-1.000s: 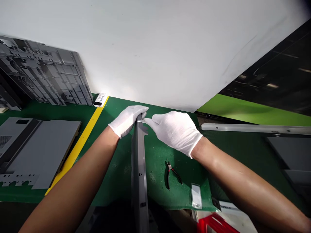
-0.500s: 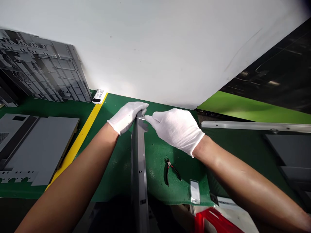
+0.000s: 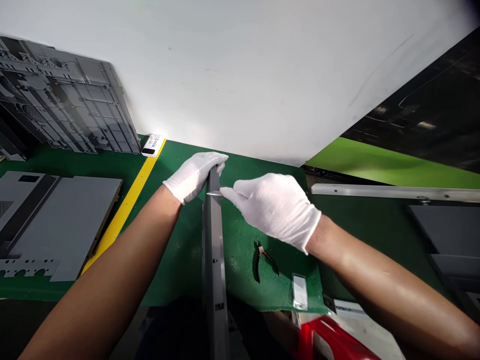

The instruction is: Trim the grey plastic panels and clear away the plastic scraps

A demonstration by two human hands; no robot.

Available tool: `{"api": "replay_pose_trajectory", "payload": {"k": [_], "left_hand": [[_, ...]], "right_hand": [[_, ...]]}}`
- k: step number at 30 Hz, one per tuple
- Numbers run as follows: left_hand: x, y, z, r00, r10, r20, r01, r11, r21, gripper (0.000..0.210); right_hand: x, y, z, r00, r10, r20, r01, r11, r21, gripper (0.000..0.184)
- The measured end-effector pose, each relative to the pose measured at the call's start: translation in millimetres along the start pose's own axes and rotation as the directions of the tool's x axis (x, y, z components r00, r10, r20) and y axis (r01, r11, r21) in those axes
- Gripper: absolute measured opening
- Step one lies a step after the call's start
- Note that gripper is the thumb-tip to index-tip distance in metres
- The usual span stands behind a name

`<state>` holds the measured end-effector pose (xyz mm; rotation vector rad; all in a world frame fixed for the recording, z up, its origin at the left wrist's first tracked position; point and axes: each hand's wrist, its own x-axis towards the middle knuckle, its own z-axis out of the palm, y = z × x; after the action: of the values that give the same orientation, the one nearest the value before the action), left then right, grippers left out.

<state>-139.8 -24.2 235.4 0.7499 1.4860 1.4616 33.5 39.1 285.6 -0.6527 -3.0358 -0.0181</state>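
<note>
A long grey plastic panel [image 3: 213, 250] stands on its edge, running from the green mat toward me. My left hand [image 3: 193, 175], in a white glove, grips the panel's far end. My right hand [image 3: 275, 205], also gloved, holds a thin silvery blade [image 3: 214, 193] between its fingertips, with the blade laid across the panel's upper edge a little nearer than the left hand.
Small red-handled cutters [image 3: 264, 260] and a clear plastic piece [image 3: 299, 291] lie on the green mat [image 3: 180, 250] to the right of the panel. Grey moulded panels [image 3: 56, 220] lie and lean at the left, beyond a yellow line [image 3: 123, 210]. A white wall [image 3: 240, 75] stands behind.
My right hand has drawn the blade along the panel's edge toward me, away from the left hand. The left hand keeps its grip on the far end.
</note>
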Motion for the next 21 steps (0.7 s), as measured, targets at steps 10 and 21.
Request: {"api": "replay_pose_trajectory", "payload": {"k": [10, 21], "left_hand": [[-6.4, 6.5, 5.7, 1.0, 0.026, -0.006, -0.026, 1.0, 0.004, 0.038], [-37.9, 7.0, -12.8, 0.988, -0.109, 0.108, 0.083, 0.971, 0.223, 0.082]], "right_hand": [[-4.5, 10.5, 1.0, 0.978, 0.185, -0.101, -0.136, 0.921, 0.364, 0.06], [-79.1, 14.7, 3.2, 0.941, 0.248, 0.23, -0.335, 0.574, 0.747, 0.057]]}}
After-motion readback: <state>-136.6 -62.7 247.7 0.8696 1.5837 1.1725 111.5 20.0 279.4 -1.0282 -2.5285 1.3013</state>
